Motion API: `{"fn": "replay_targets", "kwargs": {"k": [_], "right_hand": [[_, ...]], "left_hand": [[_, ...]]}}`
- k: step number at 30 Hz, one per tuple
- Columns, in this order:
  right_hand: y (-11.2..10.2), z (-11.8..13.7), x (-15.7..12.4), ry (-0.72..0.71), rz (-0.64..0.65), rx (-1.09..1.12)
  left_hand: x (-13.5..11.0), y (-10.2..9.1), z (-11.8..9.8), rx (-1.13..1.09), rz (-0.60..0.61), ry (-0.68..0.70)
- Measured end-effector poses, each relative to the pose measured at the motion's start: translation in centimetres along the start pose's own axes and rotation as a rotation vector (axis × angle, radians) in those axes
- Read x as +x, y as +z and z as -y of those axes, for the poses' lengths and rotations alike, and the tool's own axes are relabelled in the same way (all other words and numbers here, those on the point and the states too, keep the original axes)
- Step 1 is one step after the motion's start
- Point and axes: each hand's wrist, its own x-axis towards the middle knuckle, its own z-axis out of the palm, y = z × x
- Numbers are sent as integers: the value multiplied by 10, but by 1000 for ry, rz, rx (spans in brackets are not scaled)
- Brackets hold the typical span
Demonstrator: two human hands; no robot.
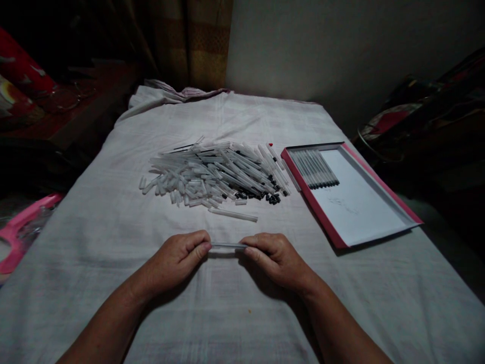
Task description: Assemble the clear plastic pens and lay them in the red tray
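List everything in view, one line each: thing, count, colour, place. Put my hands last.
Thin tube: one, pale grey, between both hands
Heaped pen parts: many, uncounted, clear-white and black, mid-cloth
Loose tube: one, whitish, near side of the heap
Shallow tray: one, pink-red sides, white inside, right
Pen row: about ten, clear with black ends, tray's far-left part
Cloth: one, whitish, under all these
Plastic object: one, pink, left edge
Patterned object: at least one, mostly red, upper left
Curtain: brown-gold, back
Wall: grey, back
Dark clutter, right: too dim to count
Left hand: one, pinching the tube's left end
Right hand: one, pinching its right end
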Motion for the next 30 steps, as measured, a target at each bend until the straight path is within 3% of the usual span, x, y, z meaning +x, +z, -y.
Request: {"fn": "replay_targets", "kwargs": {"k": [5,9,13,17,22,26,30], "right_hand": [[3,-2,1,34,-30,-2],[9,-2,3,38,-93,-27],[-2,-3,5,-23,-361,-66],[-57,-20,-2,4,-773,-147],[-158,-79,-4,333,-1062,-288],[-207,-125,11,718,-1005,-480],[-220,-147,31,866,-959,-548]], "left_hand": [[3,0,0,-80,-32,-13],[6,6,11,-286,-70,-41],[9,6,19,-632,-149,-165],[9,-5,18,-754,-263,-193],[9,-10,21,-832,-232,-220],[10,-8,26,-874,-223,-234],[10,-8,27,-906,-224,-236]]}}
